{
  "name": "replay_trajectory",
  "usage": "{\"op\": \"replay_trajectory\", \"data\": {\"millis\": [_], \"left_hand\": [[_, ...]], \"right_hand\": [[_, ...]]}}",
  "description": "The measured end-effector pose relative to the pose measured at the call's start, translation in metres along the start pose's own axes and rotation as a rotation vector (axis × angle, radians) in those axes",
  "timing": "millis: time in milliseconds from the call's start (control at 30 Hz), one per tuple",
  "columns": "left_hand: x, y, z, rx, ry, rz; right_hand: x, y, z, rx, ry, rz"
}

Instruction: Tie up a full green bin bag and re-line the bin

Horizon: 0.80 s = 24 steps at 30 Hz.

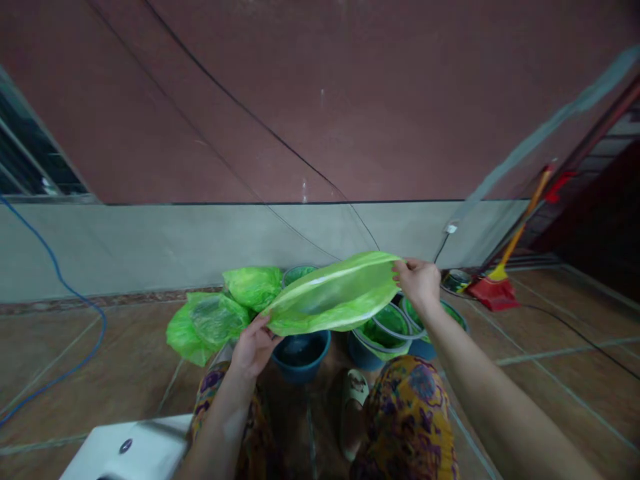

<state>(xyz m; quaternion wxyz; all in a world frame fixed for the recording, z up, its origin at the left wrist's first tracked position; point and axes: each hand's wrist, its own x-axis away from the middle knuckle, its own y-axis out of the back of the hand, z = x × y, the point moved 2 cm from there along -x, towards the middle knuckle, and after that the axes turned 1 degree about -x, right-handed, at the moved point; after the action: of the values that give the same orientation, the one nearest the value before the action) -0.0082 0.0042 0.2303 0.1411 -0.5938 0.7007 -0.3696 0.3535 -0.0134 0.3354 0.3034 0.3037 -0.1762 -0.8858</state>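
Observation:
A light green plastic bag [335, 297] is stretched between my two hands, its mouth spread wide. My left hand [253, 350] pinches the near left end of the rim. Up at the far right end, my right hand [419, 280] grips the rim between thumb and fingers. Below the bag stands a dark blue bucket [301, 357] with no liner visible in it. To the right, several buckets [383, 333] lined with green bags and fitted with grey rings sit close together. Crumpled green bags [215, 323] lie beside my left hand.
A white box-like object [137, 450] is at the lower left, near a blue hose [63, 280]. On the right are a red dustpan [494, 293], a yellow-handled broom [520, 227] and a can [456, 281]. A wall [320, 133] with hanging cables rises behind.

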Motion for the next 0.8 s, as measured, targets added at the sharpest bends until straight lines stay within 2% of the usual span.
{"op": "replay_trajectory", "data": {"millis": [167,300,367,500,567,600,633,700,733,800], "left_hand": [[0.014,-0.012,-0.001,-0.099,-0.087,0.1],[0.005,-0.016,0.007,-0.307,-0.178,0.082],[-0.002,-0.013,0.006,-0.534,-0.278,-0.018],[-0.008,-0.004,-0.011,-1.3,-0.568,-0.386],[-0.008,-0.002,-0.023,-1.581,-0.632,-0.52],[-0.009,0.0,-0.028,-1.643,-0.64,-0.574],[-0.009,0.002,-0.034,-1.651,-0.628,-0.627],[-0.013,0.009,-0.043,-1.525,-0.541,-0.712],[-0.016,0.013,-0.045,-1.413,-0.489,-0.719],[-0.023,0.016,-0.048,-1.179,-0.448,-0.648]], "right_hand": [[0.009,0.006,-0.002,0.002,-0.054,0.031],[0.013,0.011,-0.006,0.021,-0.033,0.047],[0.013,0.016,-0.008,0.115,0.007,0.028],[0.014,0.031,-0.008,0.459,0.101,-0.024],[0.019,0.036,-0.008,0.605,0.124,-0.005],[0.023,0.037,-0.008,0.656,0.128,0.014],[0.027,0.038,-0.009,0.694,0.124,0.034],[0.036,0.039,-0.014,0.744,0.104,0.067],[0.04,0.038,-0.017,0.76,0.095,0.085],[0.045,0.033,-0.023,0.778,0.09,0.134]]}}
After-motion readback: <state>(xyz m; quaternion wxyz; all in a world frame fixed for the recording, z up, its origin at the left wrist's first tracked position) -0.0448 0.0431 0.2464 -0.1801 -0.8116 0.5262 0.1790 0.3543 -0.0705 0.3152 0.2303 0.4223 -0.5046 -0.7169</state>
